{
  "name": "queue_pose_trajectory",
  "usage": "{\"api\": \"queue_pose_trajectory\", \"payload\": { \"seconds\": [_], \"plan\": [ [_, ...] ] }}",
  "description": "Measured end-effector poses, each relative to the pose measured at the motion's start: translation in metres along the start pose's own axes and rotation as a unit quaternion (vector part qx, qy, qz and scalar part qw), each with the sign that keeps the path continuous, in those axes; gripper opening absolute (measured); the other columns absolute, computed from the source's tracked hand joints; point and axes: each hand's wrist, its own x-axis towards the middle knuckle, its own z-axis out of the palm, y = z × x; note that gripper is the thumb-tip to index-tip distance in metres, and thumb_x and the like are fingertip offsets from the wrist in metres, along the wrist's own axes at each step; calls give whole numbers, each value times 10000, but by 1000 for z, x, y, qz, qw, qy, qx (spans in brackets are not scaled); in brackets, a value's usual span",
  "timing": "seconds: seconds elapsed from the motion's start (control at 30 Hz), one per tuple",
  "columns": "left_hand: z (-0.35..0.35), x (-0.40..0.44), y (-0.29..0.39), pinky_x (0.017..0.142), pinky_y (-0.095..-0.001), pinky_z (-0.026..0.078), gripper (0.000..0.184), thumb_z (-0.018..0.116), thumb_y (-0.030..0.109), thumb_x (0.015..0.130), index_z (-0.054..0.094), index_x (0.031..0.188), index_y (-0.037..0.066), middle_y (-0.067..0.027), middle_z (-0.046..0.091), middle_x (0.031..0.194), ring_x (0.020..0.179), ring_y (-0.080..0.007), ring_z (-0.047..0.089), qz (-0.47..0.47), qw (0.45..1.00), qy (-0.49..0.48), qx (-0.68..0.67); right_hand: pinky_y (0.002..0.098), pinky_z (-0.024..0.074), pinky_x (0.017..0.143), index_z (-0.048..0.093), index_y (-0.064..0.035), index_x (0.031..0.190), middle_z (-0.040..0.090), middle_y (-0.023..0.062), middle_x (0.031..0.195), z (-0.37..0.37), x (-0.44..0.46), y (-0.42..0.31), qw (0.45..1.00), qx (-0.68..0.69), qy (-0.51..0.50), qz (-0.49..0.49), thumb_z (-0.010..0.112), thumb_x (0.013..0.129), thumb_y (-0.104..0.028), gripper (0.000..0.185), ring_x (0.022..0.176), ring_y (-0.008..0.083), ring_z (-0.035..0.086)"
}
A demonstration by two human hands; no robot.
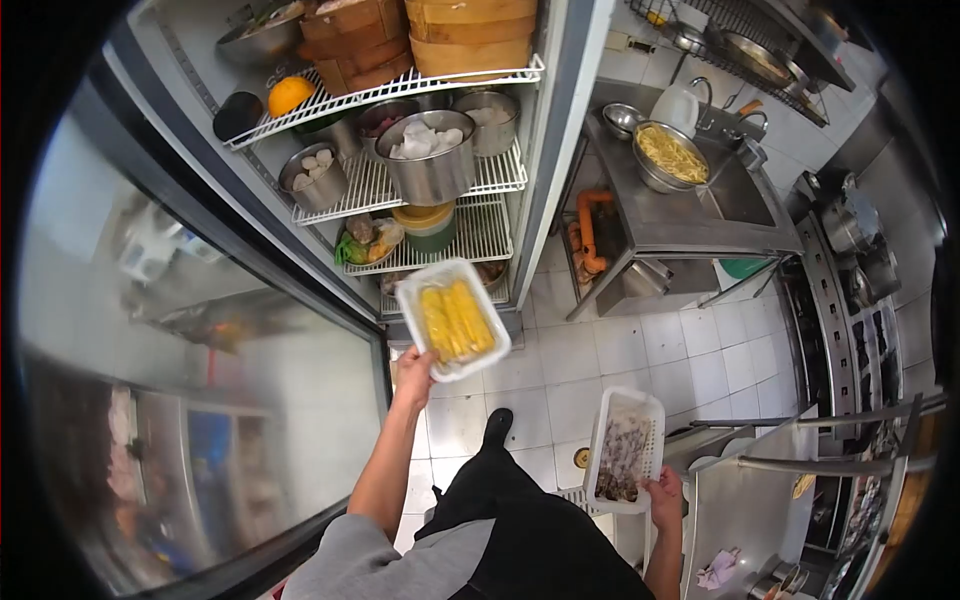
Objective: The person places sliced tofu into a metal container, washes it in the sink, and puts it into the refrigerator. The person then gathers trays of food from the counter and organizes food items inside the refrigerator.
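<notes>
My left hand is closed on the near left corner of a white plastic tray, held out in front of the open fridge. Several long yellow pieces lie side by side in it; I cannot tell what food they are. Lower and to the right, my right hand grips the edge of a white plastic basket with slotted sides. Greyish, frosty-looking pieces fill most of that basket, with dark brown bits at its near end.
Wire shelves in the fridge carry steel pots, bamboo steamers and an orange. The glass door stands at my left. A bowl of noodles sits by the sink; a steel counter is at my right.
</notes>
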Motion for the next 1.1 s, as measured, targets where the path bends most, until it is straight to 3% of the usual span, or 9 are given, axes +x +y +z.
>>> {"api": "queue_pose_trajectory", "payload": {
  "seconds": [0.23, 0.3, 0.43, 0.67, 0.77, 0.83, 0.93, 1.0, 1.1],
  "plan": [
    [16, -4, 7, 633, -287, 467, 172, 607, 95, 869, 709, 984, 17, 19, 653, 797, 667, -113, 567, 63, 936, -134, 319, 312, 473, 902, 604, 9, 1150, 642, 58, 1054, -3, 18, 1, 998, -59, 3, -37, 607, 844, -21, 307, 980, 139, 586],
    [65, -29, 32, 764, -282, 521, 248, 560, 48, 859, 719, 1039, -15, -69, 733, 957, 833, -136, 674, 12, 897, -237, 374, 310, 480, 871, 611, -16, 1079, 648, 40, 1007, -31, 5, 36, 997, -3, 60, -52, 629, 857, -37, 224, 955, 131, 585],
    [114, 2, 12, 673, -279, 479, 203, 570, 54, 861, 704, 975, -47, -35, 686, 830, 735, -93, 585, 50, 823, -395, 405, 285, 476, 809, 605, -43, 986, 646, 14, 941, -10, -38, 31, 979, 59, 193, -32, 627, 872, -34, 116, 903, 103, 575],
    [287, -161, -145, 643, -272, 506, 211, 601, 142, 922, 699, 1016, -20, -8, 691, 810, 722, -70, 608, 16, 674, -656, 340, 267, 430, 771, 607, -65, 904, 602, -21, 869, -125, -181, 135, 894, 68, 438, -67, 613, 877, -70, 29, 834, 87, 526],
    [338, -232, -236, 670, -263, 532, 212, 597, 120, 955, 695, 1075, -25, -6, 698, 864, 780, -74, 632, -111, 660, -707, 228, 278, 431, 780, 630, -55, 974, 612, -6, 884, -164, -206, 176, 855, 41, 515, -54, 610, 898, -111, 97, 841, 106, 529],
    [358, -257, -336, 588, -289, 508, 192, 630, 142, 908, 703, 961, -28, -22, 677, 782, 695, -71, 608, 44, 654, -700, 284, 289, 445, 802, 625, -42, 1029, 634, 21, 916, -183, -206, 172, 825, 56, 559, -68, 608, 913, -139, 153, 870, 125, 551],
    [401, -299, -357, 595, -417, 488, 219, 630, 184, 812, 671, 844, -29, -232, 638, 732, 651, -277, 653, 212, 674, -624, 335, 308, 453, 854, 613, -24, 1045, 656, 60, 989, -230, -207, 187, 828, 29, 556, -71, 622, 921, -162, 186, 909, 148, 586],
    [417, -314, -350, 730, -458, 518, 296, 662, 238, 796, 655, 859, -51, -291, 654, 876, 839, -418, 672, 156, 677, -618, 369, 334, 501, 819, 593, -26, 1063, 645, 66, 1020, -277, -210, 241, 829, 81, 548, -79, 630, 928, -191, 217, 902, 171, 610],
    [426, -317, -333, 728, -446, 516, 352, 676, 307, 854, 626, 846, -41, -282, 640, 866, 810, -403, 662, 65, 693, -625, 353, 367, 555, 697, 569, -57, 1142, 656, 77, 1046, -298, -214, 243, 848, 144, 507, -50, 642, 943, -232, 275, 900, 200, 650]
  ]
}}
